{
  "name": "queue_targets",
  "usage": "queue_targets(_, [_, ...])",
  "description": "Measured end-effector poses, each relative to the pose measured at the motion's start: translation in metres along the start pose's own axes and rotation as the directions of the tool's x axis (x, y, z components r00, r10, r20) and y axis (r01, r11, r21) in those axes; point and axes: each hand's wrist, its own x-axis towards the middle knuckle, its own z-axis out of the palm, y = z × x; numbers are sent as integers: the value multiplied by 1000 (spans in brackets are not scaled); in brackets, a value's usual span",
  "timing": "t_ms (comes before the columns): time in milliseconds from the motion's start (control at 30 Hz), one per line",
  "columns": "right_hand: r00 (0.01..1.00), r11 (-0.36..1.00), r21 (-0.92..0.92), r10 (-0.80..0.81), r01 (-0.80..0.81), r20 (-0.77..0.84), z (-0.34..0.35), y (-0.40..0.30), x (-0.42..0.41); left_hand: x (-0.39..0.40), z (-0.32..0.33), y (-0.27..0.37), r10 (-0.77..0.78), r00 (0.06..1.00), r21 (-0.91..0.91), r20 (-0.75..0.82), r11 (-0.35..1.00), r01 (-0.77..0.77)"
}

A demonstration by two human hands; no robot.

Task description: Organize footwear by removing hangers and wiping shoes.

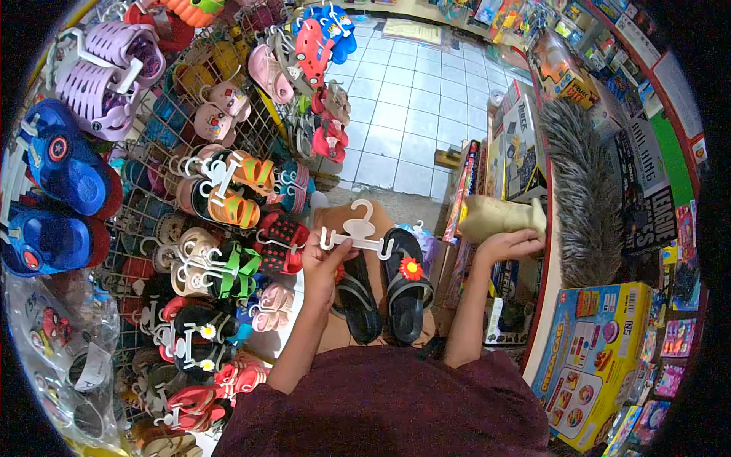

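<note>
My left hand (321, 268) grips a white plastic shoe hanger (360, 233), thumb across its bar. Just below the bar is a pair of black sandals (406, 311) with grey-edged straps. A red-orange flower with a yellow centre shows on the right sandal; the left one is partly hidden by my hand. My right hand (507, 247) is at the edge of the right-hand shelf, against the underside of a pale beige, cloth-like thing (497, 220). Its fingers are partly hidden, so its grip is unclear.
To my left, a wire rack (160, 128) carries many children's shoes on hangers, including blue clogs (63, 165). Along the right shelf (542, 320) are a grey fluffy duster (582, 194) and a yellow-blue toy box (594, 365). Ahead lies a tiled floor (400, 108).
</note>
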Motion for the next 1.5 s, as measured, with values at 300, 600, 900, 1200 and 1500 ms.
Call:
queue_targets(300, [826,933,263,61,-247,561,6,-89,4,-4,10,19,-36,999,-171,-9,985,34])
queue_targets(600, [81,805,381,-388,-455,918,-23,-192,-19,-11,25,40,206,960,104,191,968,-228])
queue_targets(900, [-35,656,89,-173,-749,984,-14,-162,-67,-15,20,44,169,974,-158,149,977,-145])
queue_targets(1200, [-33,949,305,-308,-83,951,-4,-150,-77,-6,6,45,253,950,306,184,904,-300])
queue_targets(1500, [30,923,123,-120,-364,992,9,-131,-112,1,-2,43,248,961,258,118,927,-271])
